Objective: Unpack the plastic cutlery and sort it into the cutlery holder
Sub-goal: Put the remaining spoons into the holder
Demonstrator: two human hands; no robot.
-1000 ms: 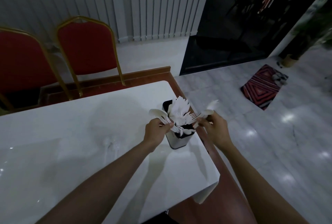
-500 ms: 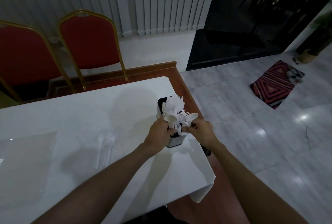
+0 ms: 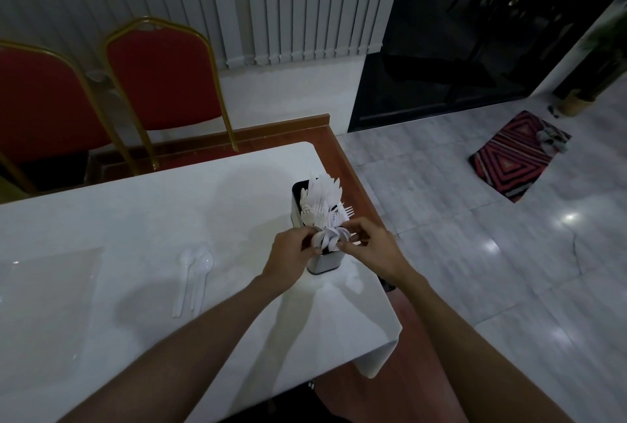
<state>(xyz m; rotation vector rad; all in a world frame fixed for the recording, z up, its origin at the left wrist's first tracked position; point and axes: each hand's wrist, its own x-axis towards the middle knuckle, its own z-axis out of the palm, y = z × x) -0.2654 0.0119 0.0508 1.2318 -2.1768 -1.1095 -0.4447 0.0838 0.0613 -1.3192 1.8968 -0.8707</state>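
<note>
The cutlery holder [image 3: 325,261] looks mostly filled; left hand [image 3: 288,254] and right hand [image 3: 373,249] pinch spoons [image 3: 326,239] at its rim. Two loose spoons [image 3: 195,273] lie unsorted on the bench [image 3: 135,219]

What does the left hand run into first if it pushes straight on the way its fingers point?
The white cutlery it grips at the near end of the cutlery holder; the left hand points right, into that bunch. Just beyond is the right hand, though depth is unclear.
</note>
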